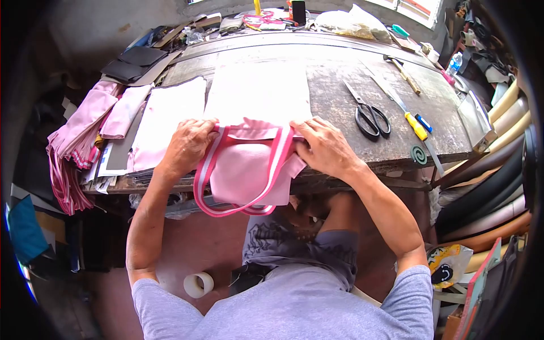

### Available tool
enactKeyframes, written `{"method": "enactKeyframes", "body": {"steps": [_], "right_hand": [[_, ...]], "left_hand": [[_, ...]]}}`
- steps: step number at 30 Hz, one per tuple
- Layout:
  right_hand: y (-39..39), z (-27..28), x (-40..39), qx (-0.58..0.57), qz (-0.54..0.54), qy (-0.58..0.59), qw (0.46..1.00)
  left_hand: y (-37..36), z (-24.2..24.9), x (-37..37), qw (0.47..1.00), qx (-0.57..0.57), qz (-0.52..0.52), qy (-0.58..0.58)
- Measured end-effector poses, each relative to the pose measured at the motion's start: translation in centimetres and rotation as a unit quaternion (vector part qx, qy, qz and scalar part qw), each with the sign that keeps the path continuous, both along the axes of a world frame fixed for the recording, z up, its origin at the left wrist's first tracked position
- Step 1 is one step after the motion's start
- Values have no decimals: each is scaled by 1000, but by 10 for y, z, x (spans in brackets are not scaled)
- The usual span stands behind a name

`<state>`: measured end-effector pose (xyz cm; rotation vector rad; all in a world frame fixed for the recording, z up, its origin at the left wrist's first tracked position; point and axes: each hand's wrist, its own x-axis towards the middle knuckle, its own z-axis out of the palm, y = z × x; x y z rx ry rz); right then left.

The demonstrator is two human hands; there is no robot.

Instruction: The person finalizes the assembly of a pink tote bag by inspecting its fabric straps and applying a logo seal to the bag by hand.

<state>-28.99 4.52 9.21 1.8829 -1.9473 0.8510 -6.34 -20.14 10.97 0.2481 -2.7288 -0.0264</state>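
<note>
Left hand (190, 143) and right hand (325, 145) pinch opposite ends of the pink fabric bag (241, 173), apparently for tension. Striped pink-and-white webbing straps (281, 148) overhang the wooden desk (334, 73).

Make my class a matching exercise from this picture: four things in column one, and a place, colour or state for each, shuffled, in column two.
Column one
1. Scissors
2. Pink bag
3. Pale roll
4. Coil

Column two
A. Green, near the right front corner of the table
B. Gripped at its top by the left hand and the right hand
C. Down on the floor
D. Black-handled, lying on the tabletop

Right pairs: 1-D, 2-B, 3-C, 4-A
</note>
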Motion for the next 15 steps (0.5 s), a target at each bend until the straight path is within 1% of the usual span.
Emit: {"method": "enactKeyframes", "body": {"steps": [1, 2, 5, 6, 9, 10, 11, 13, 15], "right_hand": [[-4, -6, -9, 6, -20, -1, 1000], [-7, -9, -16, 14, -39, -1, 999], [17, 27, -9, -39, -62, 49, 996], [25, 34, -5, -24, -74, 31, 996], [36, 24, -18, 97, -80, 32, 992], [40, 17, -19, 100, -57, -3, 993], [46, 15, -15, 100, -48, -31, 993], [54, 11, -5, 30, -36, -26, 999], [59, 11, 13, -20, -69, -14, 997]], "left_hand": [[-1, 0, 0, 1000, 7, -9, 11], [0, 0, 1, 999, 12, -17, 50], [31, 21, 7, 996, 24, -10, 83], [40, 21, 7, 995, 34, -6, 90], [57, 2, 7, 995, 50, -9, 84], [62, -12, 7, 993, -2, -8, 114], [70, -17, 11, 993, 8, -11, 121], [96, -22, 28, 980, 67, 3, 186], [119, -39, 44, 952, 137, 60, 267]]}}
